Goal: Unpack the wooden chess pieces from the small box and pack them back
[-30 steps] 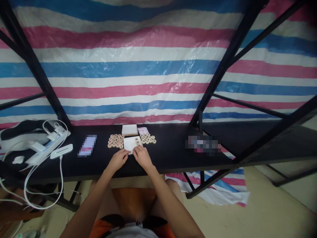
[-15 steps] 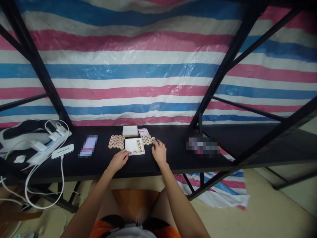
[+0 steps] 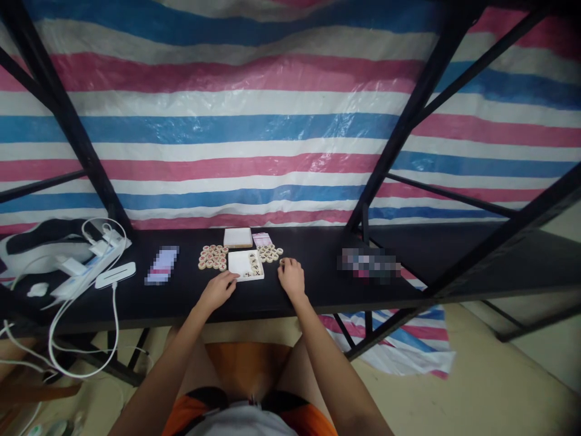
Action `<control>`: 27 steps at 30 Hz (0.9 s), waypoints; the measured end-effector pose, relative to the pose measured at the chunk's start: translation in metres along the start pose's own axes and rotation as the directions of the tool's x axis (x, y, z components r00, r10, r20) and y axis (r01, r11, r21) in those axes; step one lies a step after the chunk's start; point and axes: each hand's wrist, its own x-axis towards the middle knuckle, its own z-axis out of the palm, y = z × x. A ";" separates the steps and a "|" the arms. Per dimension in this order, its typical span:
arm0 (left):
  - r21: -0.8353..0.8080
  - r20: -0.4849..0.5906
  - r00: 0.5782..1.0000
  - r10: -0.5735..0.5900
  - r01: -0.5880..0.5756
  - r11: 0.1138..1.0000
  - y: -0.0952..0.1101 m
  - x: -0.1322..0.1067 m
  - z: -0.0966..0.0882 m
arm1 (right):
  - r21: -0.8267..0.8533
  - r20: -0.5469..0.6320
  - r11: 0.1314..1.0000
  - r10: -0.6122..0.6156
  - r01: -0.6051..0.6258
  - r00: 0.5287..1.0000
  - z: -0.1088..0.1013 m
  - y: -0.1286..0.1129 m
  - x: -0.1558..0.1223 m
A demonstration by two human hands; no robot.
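Observation:
A shallow white box lies on the black table, with several xiangqi pieces along its right and near sides. My left hand is closed at the box's near left corner, fingertips on its rim. To the right of the box, my right hand curls its fingers around a pale round xiangqi piece, mostly hidden by them. Loose black-marked pieces cluster just beyond that hand. Red-marked pieces form a group left of the box.
Behind the box sit a white lid and a pinkish paper. A blurred phone lies leftward, near a white device and tangled cables. At right is a pixelated object. Black frame posts rise from the table.
My right hand stays near the black-marked pieces, and a piece by its fingertips now shows slightly apart from the cluster. My left hand keeps its place on the box. The view shifts slightly.

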 end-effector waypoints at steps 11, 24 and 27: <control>0.188 -0.172 0.982 0.082 -0.049 0.981 0.005 -0.001 0.001 | 0.050 0.008 0.999 0.006 -0.007 1.000 -0.004 0.002 0.000; 0.231 -0.115 0.984 0.133 -0.103 0.967 0.020 0.017 0.013 | 0.353 -0.041 0.847 -0.411 0.398 0.911 -0.013 -0.013 -0.011; 0.206 -0.101 0.987 0.121 -0.099 0.974 0.018 0.016 0.014 | 0.372 -0.001 0.835 -0.437 0.406 0.899 -0.015 -0.014 -0.012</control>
